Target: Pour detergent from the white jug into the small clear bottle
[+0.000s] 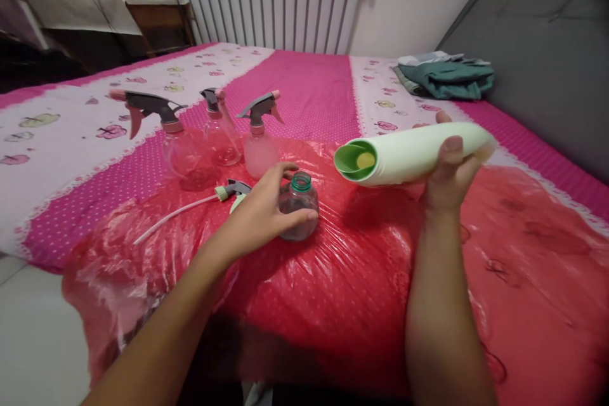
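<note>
My left hand (273, 206) is curved round a small clear spray bottle body (299, 228) that stands upright with its green threaded neck uncapped. The thumb lies along the bottle's near side. Up to the right, my right hand (450, 171) grips a long pale green bottle (409, 149), tipped nearly flat. Its green pouring mouth (356, 162), yellowish inside, faces left toward the small bottle but is apart from it. Beside my left wrist lies a removed spray head (233, 189) with a thin white dip tube (174, 217); my hand partly covers it.
Three spray bottles with grey and pink triggers stand behind on the left: a clear one (183, 162), another clear one (222, 139) and a cloudy one (260, 153). Red plastic sheeting (333, 292) covers the bed's front. Folded clothes (447, 76) lie at the back right, beside a grey headboard (537, 32).
</note>
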`<state>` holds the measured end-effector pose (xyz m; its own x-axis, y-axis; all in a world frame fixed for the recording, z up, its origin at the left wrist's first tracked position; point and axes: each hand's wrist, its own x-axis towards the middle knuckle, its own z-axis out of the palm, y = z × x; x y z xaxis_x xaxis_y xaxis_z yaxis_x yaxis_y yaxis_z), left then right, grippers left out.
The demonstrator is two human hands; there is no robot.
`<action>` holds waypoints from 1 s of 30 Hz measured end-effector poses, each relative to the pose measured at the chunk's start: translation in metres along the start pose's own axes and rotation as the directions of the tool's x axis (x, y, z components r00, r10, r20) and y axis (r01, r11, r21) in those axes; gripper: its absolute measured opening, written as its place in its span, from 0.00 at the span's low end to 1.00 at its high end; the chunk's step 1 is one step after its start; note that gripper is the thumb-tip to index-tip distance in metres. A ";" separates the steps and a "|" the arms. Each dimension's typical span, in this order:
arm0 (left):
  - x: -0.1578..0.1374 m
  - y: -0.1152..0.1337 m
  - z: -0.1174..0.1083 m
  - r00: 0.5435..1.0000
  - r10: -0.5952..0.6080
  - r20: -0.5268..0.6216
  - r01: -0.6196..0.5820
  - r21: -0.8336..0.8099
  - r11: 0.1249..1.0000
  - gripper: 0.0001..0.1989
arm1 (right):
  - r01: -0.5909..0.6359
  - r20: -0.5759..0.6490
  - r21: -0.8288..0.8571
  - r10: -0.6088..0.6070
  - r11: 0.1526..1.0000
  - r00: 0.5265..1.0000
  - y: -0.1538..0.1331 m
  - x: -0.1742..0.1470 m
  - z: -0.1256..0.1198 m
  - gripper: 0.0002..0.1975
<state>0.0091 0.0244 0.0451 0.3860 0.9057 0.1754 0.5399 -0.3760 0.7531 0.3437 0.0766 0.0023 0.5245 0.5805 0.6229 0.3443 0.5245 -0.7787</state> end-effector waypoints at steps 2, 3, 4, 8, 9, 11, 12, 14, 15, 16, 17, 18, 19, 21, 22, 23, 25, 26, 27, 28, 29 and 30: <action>0.001 0.000 0.000 1.000 0.001 -0.005 -0.001 -0.006 1.000 0.40 | -0.022 0.011 -0.002 0.022 1.000 1.000 -0.002 0.000 0.002 0.52; 0.001 0.000 0.000 1.000 0.000 -0.009 0.000 -0.009 1.000 0.40 | -0.035 0.016 -0.004 0.035 0.999 0.999 -0.004 -0.001 0.003 0.53; 0.001 0.001 0.000 1.000 -0.003 -0.012 0.003 -0.013 1.000 0.40 | -0.044 0.021 -0.007 0.044 0.999 0.999 -0.005 -0.002 0.004 0.54; 0.003 0.002 0.002 0.999 -0.027 -0.018 0.027 -0.034 0.999 0.41 | -0.068 0.037 -0.010 0.068 0.998 0.997 -0.010 -0.004 0.006 0.54; 0.003 0.002 0.002 0.999 -0.034 -0.020 0.033 -0.037 0.999 0.41 | -0.072 0.037 -0.004 0.072 0.997 0.997 -0.011 -0.005 0.006 0.53; 0.004 0.003 0.002 0.999 -0.043 -0.028 0.042 -0.040 0.998 0.42 | -0.079 0.032 0.012 0.078 0.997 0.996 -0.013 -0.006 0.005 0.52; 0.004 0.003 0.001 0.998 -0.047 -0.030 0.046 -0.040 0.998 0.42 | -0.081 0.025 0.021 0.081 0.996 0.996 -0.014 -0.007 0.004 0.51; 0.003 0.005 -0.001 0.998 -0.058 -0.031 0.056 -0.039 0.998 0.41 | -0.086 0.012 0.041 0.086 0.995 0.996 -0.015 -0.009 0.002 0.52; 0.002 0.005 -0.002 0.997 -0.066 -0.029 0.065 -0.039 0.997 0.41 | -0.087 0.005 0.050 0.087 0.995 0.996 -0.015 -0.010 0.002 0.52; 0.000 0.006 -0.004 0.997 -0.076 -0.023 0.075 -0.039 0.996 0.40 | -0.085 -0.001 0.061 0.085 0.995 0.996 -0.015 -0.011 0.002 0.52; -0.003 0.007 -0.004 0.996 -0.088 -0.014 0.087 -0.039 0.995 0.39 | -0.081 -0.006 0.071 0.081 0.994 0.997 -0.016 -0.012 0.001 0.52; -0.005 0.007 -0.005 0.995 -0.098 -0.004 0.097 -0.039 0.994 0.39 | -0.074 -0.015 0.079 0.075 0.994 0.997 -0.016 -0.013 0.001 0.52; -0.007 0.008 -0.006 0.994 -0.106 0.007 0.106 -0.038 0.994 0.39 | -0.066 -0.024 0.084 0.068 0.994 0.997 -0.016 -0.014 0.001 0.52; -0.010 0.008 -0.006 0.992 -0.118 0.034 0.119 -0.038 0.992 0.41 | -0.058 -0.040 0.083 0.061 0.995 0.997 -0.017 -0.016 0.001 0.52; -0.010 0.007 -0.007 0.992 -0.121 0.044 0.123 -0.039 0.992 0.43 | -0.058 -0.046 0.079 0.061 0.995 0.997 -0.017 -0.017 0.001 0.51; -0.010 0.007 -0.008 0.991 -0.123 0.050 0.125 -0.040 0.991 0.47 | -0.059 -0.049 0.072 0.063 0.996 0.997 -0.018 -0.018 0.001 0.51; -0.010 0.006 -0.010 0.991 -0.125 0.039 0.127 -0.042 0.991 0.53 | -0.065 -0.051 0.061 0.068 0.996 0.996 -0.019 -0.019 0.001 0.50; -0.012 0.006 -0.012 0.992 -0.126 0.019 0.126 -0.039 0.991 0.54 | -0.066 -0.050 0.058 0.069 0.996 0.996 -0.020 -0.019 0.002 0.49; -0.017 0.005 -0.013 0.992 -0.128 -0.010 0.128 -0.032 0.991 0.54 | -0.069 -0.045 0.056 0.071 0.996 0.996 -0.022 -0.020 0.002 0.49; -0.027 0.005 -0.014 0.990 -0.135 -0.043 0.134 -0.018 0.991 0.52 | -0.072 -0.037 0.055 0.074 0.996 0.997 -0.024 -0.020 0.003 0.48; -0.042 0.003 -0.015 0.986 -0.145 -0.084 0.146 0.001 0.989 0.47 | -0.074 -0.028 0.055 0.075 0.996 0.997 -0.025 -0.020 0.004 0.47; -0.063 0.001 -0.014 0.978 -0.164 -0.130 0.169 0.028 0.985 0.39 | -0.075 -0.022 0.057 0.077 0.996 0.997 -0.027 -0.020 0.005 0.47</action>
<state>-0.0248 -0.0304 0.0435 0.1918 0.9727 0.1307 0.6177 -0.2231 0.7541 0.3200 0.0538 0.0112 0.5662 0.6051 0.5596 0.2593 0.5137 -0.8179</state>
